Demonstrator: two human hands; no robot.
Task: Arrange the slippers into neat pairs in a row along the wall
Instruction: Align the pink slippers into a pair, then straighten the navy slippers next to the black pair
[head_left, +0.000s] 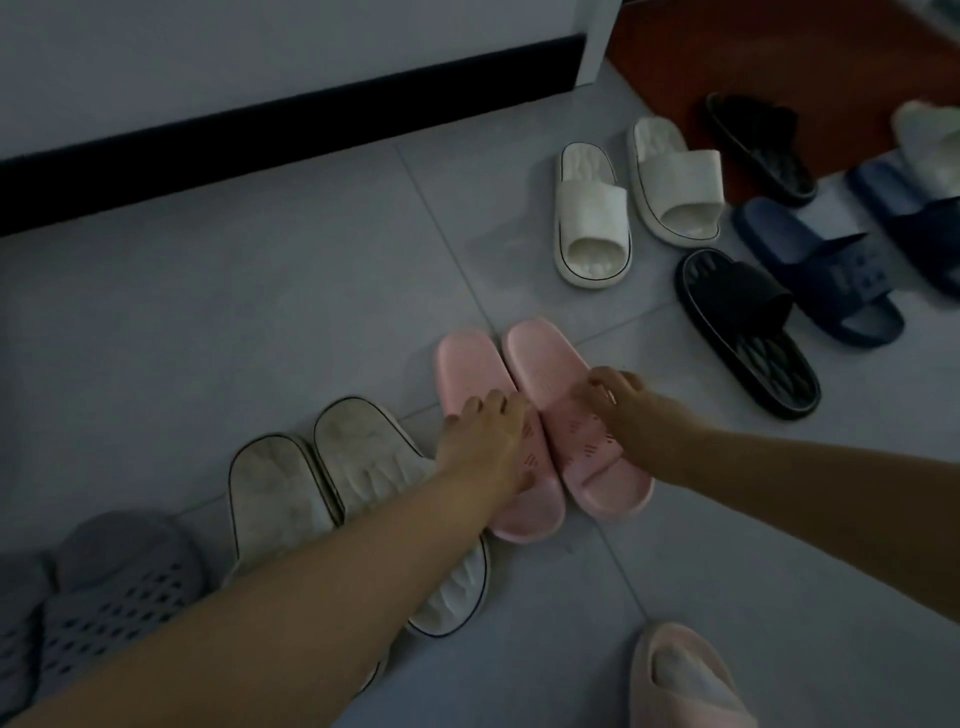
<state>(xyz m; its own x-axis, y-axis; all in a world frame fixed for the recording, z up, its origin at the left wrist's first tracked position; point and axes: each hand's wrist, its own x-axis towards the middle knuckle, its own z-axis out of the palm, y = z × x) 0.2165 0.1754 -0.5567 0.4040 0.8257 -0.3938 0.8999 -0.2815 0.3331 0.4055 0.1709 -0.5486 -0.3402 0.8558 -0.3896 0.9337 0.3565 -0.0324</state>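
Pink slippers (540, 415) paired side by side, just right of worn white pair (322, 488). Left hand (488, 431) laid flat on left strap; right hand (623, 410) pinching right strap

Dim, bluish light throughout. Pale grey tiled floor (270, 291), with thin grout lines crossing near the middle. Far left, a light wall (260, 47) edged below by a black skirting board (291, 119) slanting up to the right. Far right, a white door frame (597, 36) ending the wall. Beyond it, reddish-brown flooring (769, 57) in the far right corner, meeting the tiles.
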